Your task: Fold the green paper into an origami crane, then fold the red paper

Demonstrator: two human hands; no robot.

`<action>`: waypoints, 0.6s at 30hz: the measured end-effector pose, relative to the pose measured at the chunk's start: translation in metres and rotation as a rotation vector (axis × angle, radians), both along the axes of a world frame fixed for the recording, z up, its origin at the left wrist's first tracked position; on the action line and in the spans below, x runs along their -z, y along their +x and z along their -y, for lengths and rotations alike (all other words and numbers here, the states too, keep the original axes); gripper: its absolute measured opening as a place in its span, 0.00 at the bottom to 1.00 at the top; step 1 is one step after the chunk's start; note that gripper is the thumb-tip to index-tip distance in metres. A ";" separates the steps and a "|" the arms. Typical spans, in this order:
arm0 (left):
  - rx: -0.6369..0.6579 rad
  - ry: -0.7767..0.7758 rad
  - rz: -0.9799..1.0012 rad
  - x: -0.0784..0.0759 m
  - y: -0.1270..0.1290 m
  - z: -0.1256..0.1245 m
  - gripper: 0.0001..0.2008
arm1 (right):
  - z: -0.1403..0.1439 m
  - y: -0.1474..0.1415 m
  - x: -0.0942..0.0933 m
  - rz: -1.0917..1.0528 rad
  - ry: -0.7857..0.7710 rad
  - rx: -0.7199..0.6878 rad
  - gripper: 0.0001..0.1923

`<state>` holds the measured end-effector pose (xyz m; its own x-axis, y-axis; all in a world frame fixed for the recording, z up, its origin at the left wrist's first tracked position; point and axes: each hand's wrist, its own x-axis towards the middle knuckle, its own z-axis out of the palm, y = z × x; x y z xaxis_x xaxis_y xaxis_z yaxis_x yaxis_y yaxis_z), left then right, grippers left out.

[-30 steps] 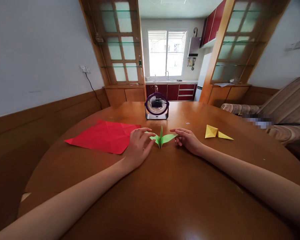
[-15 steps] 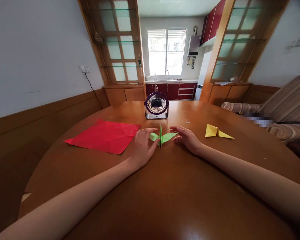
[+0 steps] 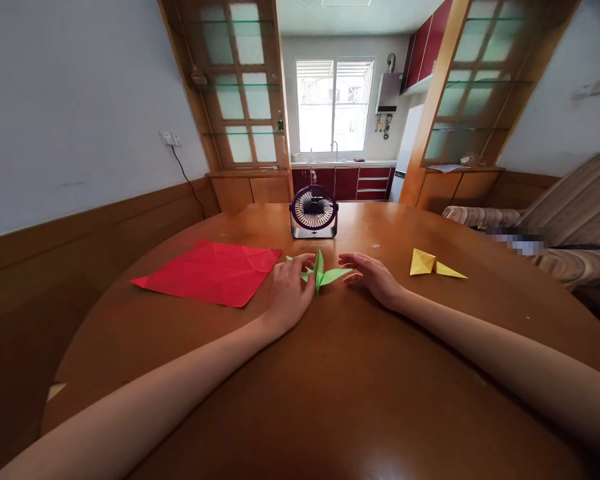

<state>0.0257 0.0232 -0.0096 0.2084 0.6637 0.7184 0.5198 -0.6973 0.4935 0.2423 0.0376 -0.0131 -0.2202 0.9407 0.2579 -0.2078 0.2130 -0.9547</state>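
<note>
A green origami crane [image 3: 320,272] stands on the table between my hands, its pointed middle upright and one wing spread to the right. My left hand [image 3: 291,293] is closed round its left wing, thumb in front and fingers over the back; a bit of green shows past the fingers. To the right of the crane is my right hand [image 3: 373,277], fingers stretched out and apart. Its fingertips are close to the right wing, and nothing is in its grasp.
Creased red paper [image 3: 213,272] lies flat at the left. A folded yellow paper piece [image 3: 433,265] sits at the right. Behind the crane stands a small fan [image 3: 314,210] on the round wooden table [image 3: 330,387]. A striped armchair [image 3: 575,213] is beyond the right edge.
My left thumb and fingers have drawn together on the crane's left wing. The crane has shifted slightly left and turned a little. My right hand stays nearly still.
</note>
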 end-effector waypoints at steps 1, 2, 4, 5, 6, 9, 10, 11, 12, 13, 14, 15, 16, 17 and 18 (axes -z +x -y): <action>0.000 -0.005 0.014 0.000 0.000 0.000 0.14 | 0.000 0.000 0.000 -0.003 -0.004 -0.001 0.17; 0.001 -0.013 0.029 -0.001 0.000 0.001 0.15 | 0.000 0.000 -0.001 -0.005 -0.007 -0.003 0.17; 0.001 -0.037 0.063 -0.003 0.000 0.004 0.14 | 0.000 0.000 -0.001 -0.002 -0.002 -0.007 0.18; 0.002 -0.049 0.077 -0.004 0.000 0.005 0.14 | 0.000 0.001 -0.001 0.000 0.006 -0.007 0.18; 0.004 -0.059 0.084 -0.005 0.000 0.006 0.14 | 0.000 0.001 0.000 0.004 0.015 -0.007 0.18; 0.017 -0.044 0.061 -0.008 0.000 0.009 0.13 | 0.000 0.000 0.001 0.027 0.064 -0.003 0.17; 0.025 -0.030 0.044 -0.008 0.000 0.009 0.12 | 0.000 -0.001 0.001 0.042 0.090 -0.004 0.17; 0.031 -0.016 0.027 -0.009 0.000 0.009 0.12 | 0.001 -0.002 0.000 0.063 0.121 -0.007 0.16; 0.036 -0.004 0.013 -0.009 0.000 0.009 0.11 | 0.003 -0.003 0.000 0.089 0.158 -0.009 0.16; 0.038 0.006 0.006 -0.009 -0.001 0.009 0.10 | 0.004 -0.004 -0.001 0.122 0.199 -0.006 0.16; 0.038 0.012 -0.002 -0.009 -0.001 0.009 0.10 | 0.007 -0.005 -0.002 0.160 0.241 -0.001 0.15; 0.034 0.017 -0.009 -0.009 -0.001 0.009 0.10 | 0.009 -0.007 -0.002 0.202 0.286 0.009 0.15; 0.028 0.024 -0.019 -0.008 -0.001 0.008 0.09 | 0.011 -0.008 -0.003 0.242 0.333 0.019 0.15; 0.021 0.034 -0.031 -0.008 -0.001 0.008 0.09 | 0.013 -0.009 -0.003 0.277 0.384 0.029 0.15; 0.013 0.047 -0.045 -0.007 -0.001 0.007 0.09 | 0.014 -0.010 -0.003 0.308 0.437 0.041 0.16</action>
